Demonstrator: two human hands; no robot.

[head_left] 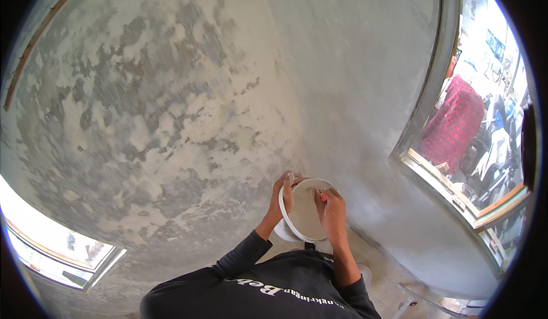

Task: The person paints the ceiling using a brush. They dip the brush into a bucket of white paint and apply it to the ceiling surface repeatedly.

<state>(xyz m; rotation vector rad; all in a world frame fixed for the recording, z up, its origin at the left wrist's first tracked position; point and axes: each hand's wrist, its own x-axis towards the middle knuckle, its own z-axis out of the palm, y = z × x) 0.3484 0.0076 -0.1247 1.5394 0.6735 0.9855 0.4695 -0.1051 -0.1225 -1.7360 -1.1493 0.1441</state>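
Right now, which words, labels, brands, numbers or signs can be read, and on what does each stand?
Black shirt: white lettering across the chest, partly legible; not copied out here.
White bucket: no lettering can be made out.
Blue panel outside the right-hand window: too small to tell whether it bears text.

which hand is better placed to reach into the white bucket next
Probably the right hand: it is over the white bucket's mouth, pinching something red, while the left hand looks occupied gripping the rim.
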